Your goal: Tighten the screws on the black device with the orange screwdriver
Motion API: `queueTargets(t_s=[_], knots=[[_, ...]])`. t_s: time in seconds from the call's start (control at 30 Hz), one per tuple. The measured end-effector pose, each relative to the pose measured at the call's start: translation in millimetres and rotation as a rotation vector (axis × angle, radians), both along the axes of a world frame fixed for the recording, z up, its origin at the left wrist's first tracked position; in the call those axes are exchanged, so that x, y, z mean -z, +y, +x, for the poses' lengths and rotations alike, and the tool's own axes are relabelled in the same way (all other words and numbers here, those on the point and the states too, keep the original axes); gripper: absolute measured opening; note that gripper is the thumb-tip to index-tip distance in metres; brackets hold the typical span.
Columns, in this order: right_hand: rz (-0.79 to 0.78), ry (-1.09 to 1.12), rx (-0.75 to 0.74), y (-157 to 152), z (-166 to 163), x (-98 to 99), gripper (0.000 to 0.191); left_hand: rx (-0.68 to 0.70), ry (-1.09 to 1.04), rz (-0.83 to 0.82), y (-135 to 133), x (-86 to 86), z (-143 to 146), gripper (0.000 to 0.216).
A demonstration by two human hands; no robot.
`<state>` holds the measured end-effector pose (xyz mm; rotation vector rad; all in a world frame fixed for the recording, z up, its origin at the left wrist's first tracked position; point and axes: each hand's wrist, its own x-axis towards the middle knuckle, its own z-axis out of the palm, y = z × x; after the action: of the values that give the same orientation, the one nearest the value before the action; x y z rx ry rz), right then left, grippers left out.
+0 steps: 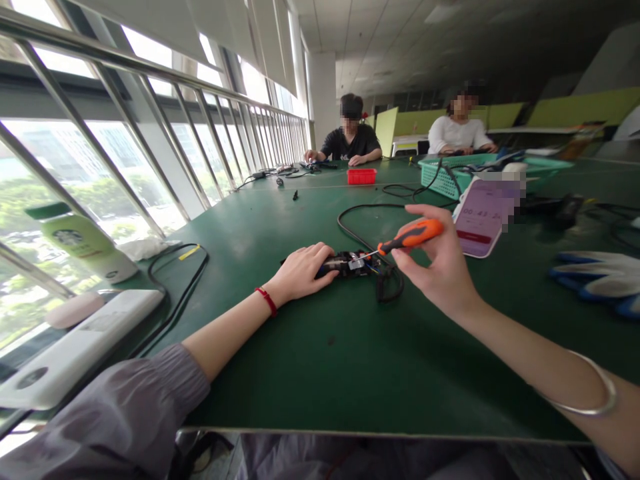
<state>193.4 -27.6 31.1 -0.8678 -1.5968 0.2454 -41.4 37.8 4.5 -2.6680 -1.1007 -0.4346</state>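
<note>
At a long green work table (310, 347), a person's left hand (300, 272) lay palm down, fingers closed over one end of a small black electronic device (350, 264), pinning it to the surface, a red cord bracelet (267, 301) at the wrist. The right hand (440, 267) gripped an orange-handled screwdriver (413, 235) between thumb and fingers, its thin shaft slanting down and to the left until the tip met the exposed circuit board of the device, just beside the left fingertips. A black cable (365, 230) looped away from the device, curling beyond and beneath the right hand. A silver bangle (587, 400) circled the right forearm. Just beyond the right hand, a phone (483, 213) with a purple screen leaned upright, showing a running timer. Well to the right of that hand lay blue-and-white work gloves (595, 277). Far to the left of the left hand, by the window railing, stood a pale green bottle (83, 241), and nearer the onlooker a white power strip (75, 347) with a black cord (175, 293) trailing across the table. Farther beyond both hands sat a red tray (361, 176) and a teal plastic basket (445, 175). At the far end of the table two other people were seated, one in a black shirt (350, 141) with hands resting on the table, one in a white shirt (457, 133).
</note>
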Motion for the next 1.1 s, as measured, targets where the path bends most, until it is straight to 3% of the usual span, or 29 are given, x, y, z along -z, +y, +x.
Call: queueTargets(t_s=[0.1, 0.27, 0.47, 0.53, 0.63, 0.7, 0.83, 0.9, 1.0, 1.1], knots=[[-0.054, 0.004, 0.01, -0.1, 0.4, -0.9, 0.047, -0.022, 0.008, 0.041, 0.5, 2.0, 0.2, 0.035], [-0.151, -0.124, 0.019, -6.3, 0.3, -3.8, 0.017, -0.044, 0.047, 0.044, 1.9, 2.2, 0.7, 0.036], [0.001, -0.032, -0.029, -1.0, -0.9, -0.5, 0.053, -0.032, 0.05, 0.006, 2.1, 0.7, 0.5, 0.035], [-0.064, -0.057, -0.013, -1.5, -0.6, -0.5, 0.051, -0.034, 0.05, 0.001, 2.2, 0.5, 0.7, 0.035], [-0.177, -0.132, 0.004, -4.6, 0.0, -1.4, 0.029, -0.042, 0.054, -0.006, 2.5, 0.3, 1.2, 0.035], [-0.172, -0.171, 0.0, -5.0, 0.3, -1.3, 0.023, -0.043, 0.06, -0.009, 2.7, 0.2, 1.3, 0.036], [-0.027, -0.076, -0.028, 0.8, 1.0, 0.4, 0.05, -0.039, 0.061, -0.006, 3.0, 0.7, 1.0, 0.036], [-0.05, -0.037, -0.031, 3.0, 1.8, 0.5, 0.056, -0.038, 0.058, -0.005, 3.1, 1.1, 0.8, 0.036], [-0.177, -0.063, 0.013, 1.8, 2.5, -0.4, 0.036, -0.039, 0.051, -0.005, 3.2, 1.6, 0.9, 0.036], [-0.198, -0.113, 0.033, -0.8, 1.6, 0.1, 0.019, -0.042, 0.05, -0.004, 3.0, 1.7, 1.1, 0.036]])
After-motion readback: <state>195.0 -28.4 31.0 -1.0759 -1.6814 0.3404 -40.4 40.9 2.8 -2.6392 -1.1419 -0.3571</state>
